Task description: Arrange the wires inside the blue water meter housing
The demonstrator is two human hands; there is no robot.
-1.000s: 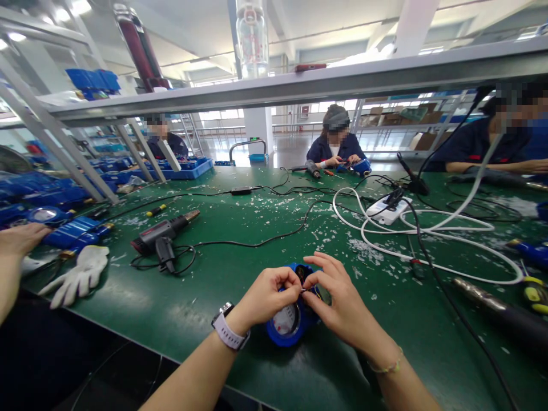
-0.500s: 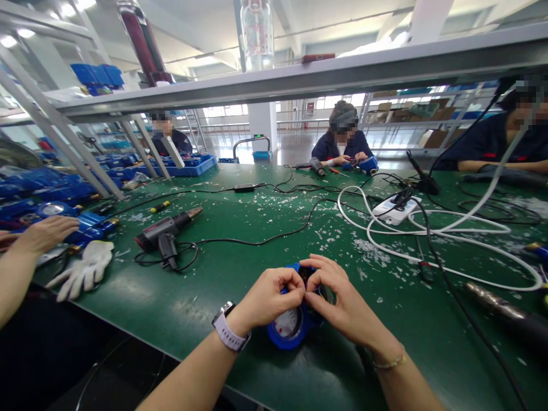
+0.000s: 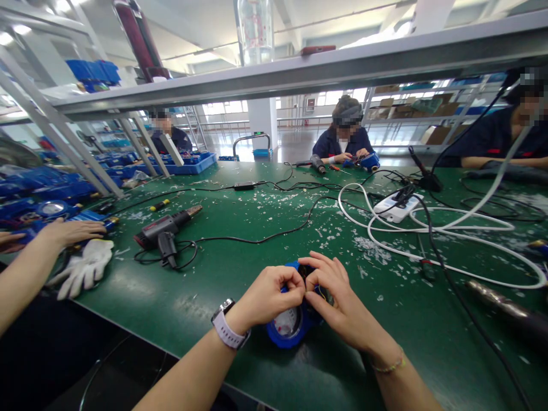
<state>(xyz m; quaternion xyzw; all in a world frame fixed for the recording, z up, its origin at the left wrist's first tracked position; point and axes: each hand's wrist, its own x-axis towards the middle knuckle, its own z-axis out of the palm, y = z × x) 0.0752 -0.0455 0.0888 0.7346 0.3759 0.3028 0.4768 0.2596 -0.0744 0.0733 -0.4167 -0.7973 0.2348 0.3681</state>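
A blue round water meter (image 3: pixel 287 328) with a white dial lies on the green table (image 3: pixel 240 268) near its front edge. Both my hands rest on top of it. My left hand (image 3: pixel 268 297), with a white watch on the wrist, is closed in a pinch at the meter's upper part. My right hand (image 3: pixel 336 299) meets it there, thumb and forefinger pressed together on something small that I cannot make out, maybe thin wires. The meter's far half is hidden by my fingers.
A grey heat gun (image 3: pixel 165 231) with a black cord lies to the left. A white glove (image 3: pixel 83 268) lies beside a co-worker's hand (image 3: pixel 68 233) reaching over blue meters (image 3: pixel 51 208). A white power strip (image 3: pixel 396 208) and looped cables lie right. Other workers sit across the table.
My fingertips have drawn closer together over the meter. The co-worker's hand at the left has reached further right over the blue meters. The view has shifted slightly.
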